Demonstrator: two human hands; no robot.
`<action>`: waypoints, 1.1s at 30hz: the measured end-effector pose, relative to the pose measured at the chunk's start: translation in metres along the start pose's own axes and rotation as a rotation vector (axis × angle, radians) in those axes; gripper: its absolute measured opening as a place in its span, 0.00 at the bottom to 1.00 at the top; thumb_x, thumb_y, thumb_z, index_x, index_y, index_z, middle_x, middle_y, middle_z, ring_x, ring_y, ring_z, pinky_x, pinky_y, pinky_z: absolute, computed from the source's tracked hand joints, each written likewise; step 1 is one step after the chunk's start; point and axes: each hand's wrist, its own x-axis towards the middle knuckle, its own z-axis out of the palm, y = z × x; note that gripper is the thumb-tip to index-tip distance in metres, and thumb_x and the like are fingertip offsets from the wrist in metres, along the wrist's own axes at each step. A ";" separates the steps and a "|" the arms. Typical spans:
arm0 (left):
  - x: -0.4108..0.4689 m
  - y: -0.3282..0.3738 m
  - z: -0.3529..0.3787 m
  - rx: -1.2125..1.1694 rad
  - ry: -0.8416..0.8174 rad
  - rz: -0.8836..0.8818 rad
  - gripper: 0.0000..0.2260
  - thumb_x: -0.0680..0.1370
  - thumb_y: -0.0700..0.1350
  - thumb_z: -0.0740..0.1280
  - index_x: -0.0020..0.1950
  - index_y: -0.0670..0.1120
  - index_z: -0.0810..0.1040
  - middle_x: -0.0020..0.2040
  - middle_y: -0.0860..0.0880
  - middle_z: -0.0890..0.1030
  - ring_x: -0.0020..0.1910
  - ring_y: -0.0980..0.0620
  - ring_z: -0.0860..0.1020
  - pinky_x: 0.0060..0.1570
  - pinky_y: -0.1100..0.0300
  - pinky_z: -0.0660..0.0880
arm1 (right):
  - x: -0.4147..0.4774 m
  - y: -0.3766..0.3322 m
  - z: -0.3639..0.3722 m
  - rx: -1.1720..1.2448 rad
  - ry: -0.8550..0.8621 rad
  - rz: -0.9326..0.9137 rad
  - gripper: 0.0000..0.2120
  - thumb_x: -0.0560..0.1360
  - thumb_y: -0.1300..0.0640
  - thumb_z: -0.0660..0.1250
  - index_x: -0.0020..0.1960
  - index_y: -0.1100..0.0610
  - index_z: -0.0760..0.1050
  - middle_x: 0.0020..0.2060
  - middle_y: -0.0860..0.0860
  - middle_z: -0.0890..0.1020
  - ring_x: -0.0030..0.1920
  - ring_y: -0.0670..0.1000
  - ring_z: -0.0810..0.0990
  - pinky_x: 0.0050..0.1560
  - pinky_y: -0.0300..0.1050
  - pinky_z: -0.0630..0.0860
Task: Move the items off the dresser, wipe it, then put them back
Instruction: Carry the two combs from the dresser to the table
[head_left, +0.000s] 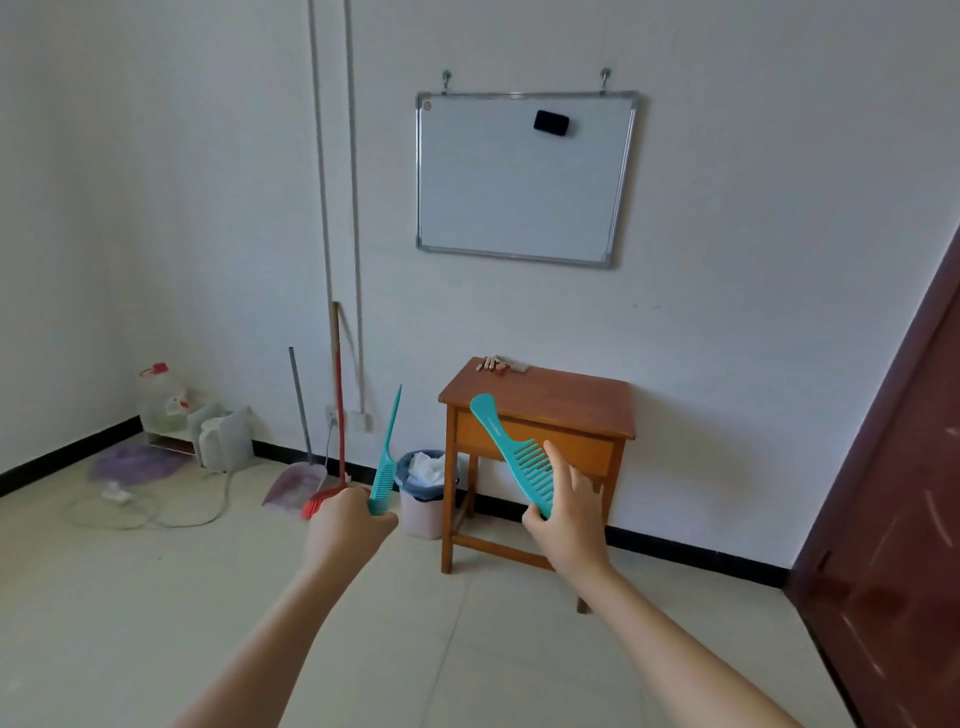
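Note:
A small wooden dresser (561, 402) with one drawer stands against the white wall ahead. At its back left corner lie several small lipstick-like items (500, 365). My left hand (349, 525) is closed around the toothed end of a teal tail comb (387, 457), whose thin handle points up. My right hand (569, 506) grips the toothed end of a wide teal comb (511, 449), its handle slanting up and left in front of the dresser. Both hands are held out in the air, well short of the dresser.
A bin with a blue liner (425, 491) stands left of the dresser. A red broom (338, 415) and dustpan (296, 483) lean on the wall. A cable (156, 512) lies on the floor at left. A whiteboard (524, 176) hangs above; a brown door (898, 519) is at right.

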 end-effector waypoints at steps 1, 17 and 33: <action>0.010 0.001 0.002 -0.010 0.006 0.001 0.06 0.73 0.44 0.66 0.44 0.42 0.78 0.36 0.48 0.79 0.35 0.51 0.80 0.33 0.60 0.76 | 0.012 0.002 0.003 -0.006 0.005 -0.006 0.35 0.73 0.61 0.67 0.74 0.52 0.53 0.61 0.53 0.71 0.60 0.50 0.68 0.51 0.35 0.65; 0.263 0.080 0.059 0.122 -0.031 0.018 0.07 0.76 0.47 0.65 0.46 0.43 0.72 0.52 0.45 0.81 0.36 0.53 0.75 0.23 0.69 0.63 | 0.251 0.107 0.099 -0.048 0.007 -0.027 0.34 0.73 0.58 0.67 0.74 0.52 0.53 0.62 0.53 0.70 0.59 0.49 0.69 0.50 0.34 0.71; 0.528 0.067 0.183 0.120 -0.284 0.071 0.09 0.76 0.48 0.64 0.46 0.45 0.68 0.58 0.45 0.79 0.39 0.52 0.76 0.28 0.70 0.69 | 0.434 0.189 0.237 -0.258 -0.091 0.147 0.35 0.73 0.57 0.67 0.74 0.53 0.53 0.62 0.52 0.72 0.58 0.49 0.70 0.52 0.40 0.68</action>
